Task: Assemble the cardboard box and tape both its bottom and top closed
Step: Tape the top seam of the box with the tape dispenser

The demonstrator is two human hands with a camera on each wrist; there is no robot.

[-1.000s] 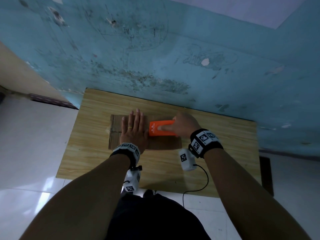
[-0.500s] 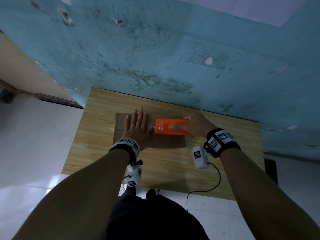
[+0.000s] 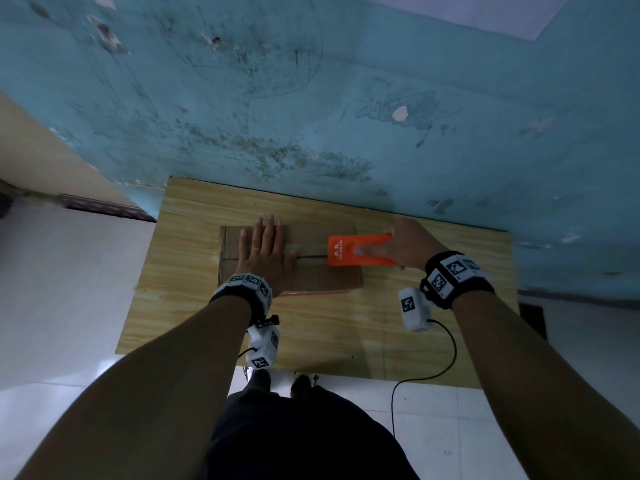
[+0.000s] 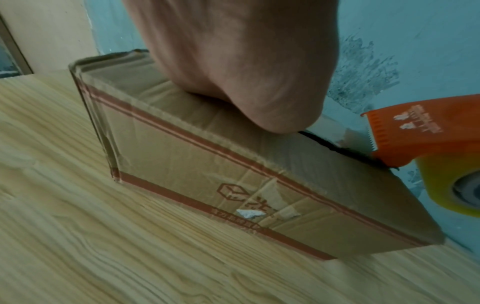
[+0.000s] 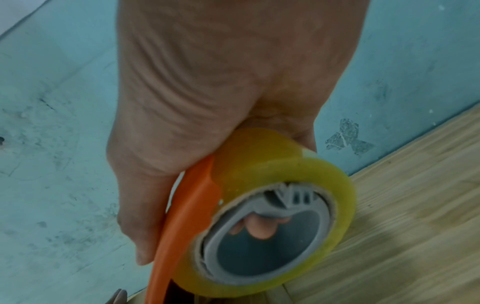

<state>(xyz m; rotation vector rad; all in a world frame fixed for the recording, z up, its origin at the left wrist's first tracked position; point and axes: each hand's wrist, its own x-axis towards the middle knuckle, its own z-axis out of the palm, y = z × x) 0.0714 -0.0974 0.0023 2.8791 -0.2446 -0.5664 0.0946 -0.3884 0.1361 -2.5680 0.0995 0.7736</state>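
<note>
A brown cardboard box stands closed on the wooden table. My left hand lies flat on the box's top, fingers straight, pressing the left half. My right hand grips an orange tape dispenser with a yellowish clear tape roll. The dispenser sits over the box's right end, along the centre seam. A strip of clear tape runs from the dispenser toward my left palm.
A stained blue wall rises right behind the table's far edge. White floor tiles lie to the left and near me. A black cable hangs from the right wrist camera over the table's front edge.
My right hand has pulled the dispenser rightward along the seam, from next to my left hand to the box's right end. The left hand stays flat on the box.
</note>
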